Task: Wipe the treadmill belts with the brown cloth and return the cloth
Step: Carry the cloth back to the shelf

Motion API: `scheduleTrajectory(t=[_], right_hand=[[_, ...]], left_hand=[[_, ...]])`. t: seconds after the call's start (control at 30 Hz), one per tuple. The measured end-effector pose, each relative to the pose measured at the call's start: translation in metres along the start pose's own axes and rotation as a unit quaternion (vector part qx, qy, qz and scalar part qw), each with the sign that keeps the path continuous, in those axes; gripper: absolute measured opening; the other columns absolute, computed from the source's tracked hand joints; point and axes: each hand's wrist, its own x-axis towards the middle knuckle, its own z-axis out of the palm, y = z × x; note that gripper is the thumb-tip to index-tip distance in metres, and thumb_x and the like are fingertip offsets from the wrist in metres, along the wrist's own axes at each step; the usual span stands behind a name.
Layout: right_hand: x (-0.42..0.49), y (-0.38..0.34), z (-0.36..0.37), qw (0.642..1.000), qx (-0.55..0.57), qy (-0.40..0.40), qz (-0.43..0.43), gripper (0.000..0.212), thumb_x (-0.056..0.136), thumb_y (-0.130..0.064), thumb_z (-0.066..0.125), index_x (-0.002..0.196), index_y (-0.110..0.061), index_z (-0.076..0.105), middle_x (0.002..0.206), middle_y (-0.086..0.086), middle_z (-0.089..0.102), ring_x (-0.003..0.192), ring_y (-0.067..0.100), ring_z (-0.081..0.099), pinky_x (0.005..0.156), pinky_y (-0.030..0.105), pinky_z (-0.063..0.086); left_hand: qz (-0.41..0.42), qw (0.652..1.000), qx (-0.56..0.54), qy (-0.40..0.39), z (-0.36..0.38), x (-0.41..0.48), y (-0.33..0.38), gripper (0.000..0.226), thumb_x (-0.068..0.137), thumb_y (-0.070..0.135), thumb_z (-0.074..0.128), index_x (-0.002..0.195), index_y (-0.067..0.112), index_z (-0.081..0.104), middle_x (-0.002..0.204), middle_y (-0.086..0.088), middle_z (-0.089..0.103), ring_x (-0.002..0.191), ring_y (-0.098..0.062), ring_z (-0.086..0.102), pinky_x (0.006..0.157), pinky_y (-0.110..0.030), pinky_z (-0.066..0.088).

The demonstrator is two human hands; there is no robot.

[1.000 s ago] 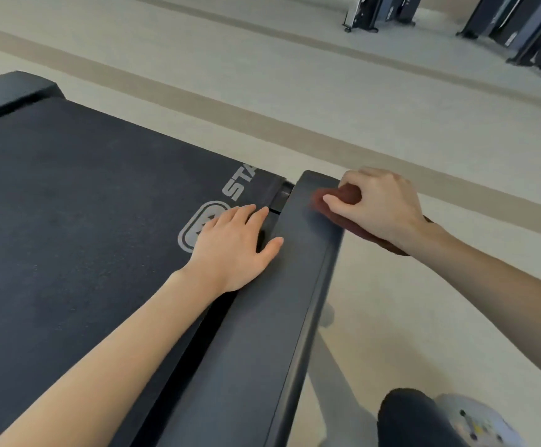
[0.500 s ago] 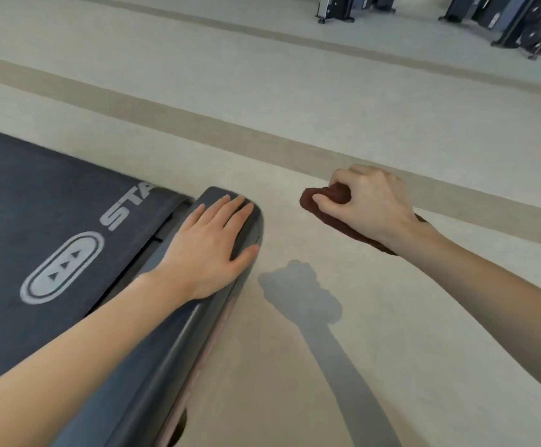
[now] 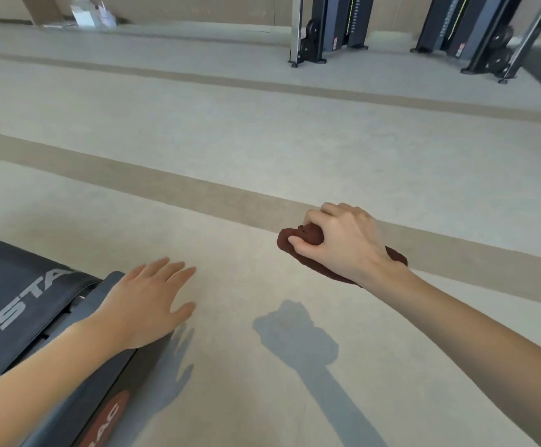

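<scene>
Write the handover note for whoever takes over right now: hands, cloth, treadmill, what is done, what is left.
Left hand: fingers straight, lying flat at the end of the side rail, fingertips out over the floor.
Right hand: grips the bunched brown cloth in the air above the floor, right of the rail.
Treadmill belt: only its end corner shows, lower left; the cloth is off it.
Done: cannot tell how much is wiped.
Left: wipe any belts not done, then return the cloth; its place is not in view.

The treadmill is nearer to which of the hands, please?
Left. The left hand lies over the treadmill corner; the right hand, gripping the brown cloth, is off to its right.
</scene>
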Motion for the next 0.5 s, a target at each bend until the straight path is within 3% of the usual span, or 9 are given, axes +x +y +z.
scheduleTrajectory(t=[0.2, 0.5], right_hand=[[0.018, 0.041, -0.023, 0.998, -0.024, 0.022, 0.061, 0.034, 0.078, -0.059, 0.050, 0.085, -0.028, 0.064, 0.084, -0.006, 0.062, 0.085, 0.020, 0.057, 0.066, 0.026, 0.030], [0.024, 0.075, -0.084, 0.982, -0.025, 0.005, 0.187, 0.035, 0.076, -0.055, 0.056, 0.081, -0.022, 0.066, 0.081, -0.002, 0.063, 0.080, 0.025, 0.058, 0.067, 0.028, 0.033]], left_hand=[[0.051, 0.995, -0.019, 0.082, -0.048, 0.064, 0.039, 0.061, 0.092, 0.054, 0.030, 0.146, 0.030, 0.020, 0.152, 0.009, 0.027, 0.139, -0.011, 0.023, 0.111, -0.030, 0.017], [0.142, 0.984, -0.017, 0.109, -0.129, 0.131, 0.098, 0.065, 0.089, 0.053, 0.028, 0.147, 0.028, 0.019, 0.152, 0.004, 0.028, 0.142, -0.016, 0.018, 0.115, -0.039, 0.010]])
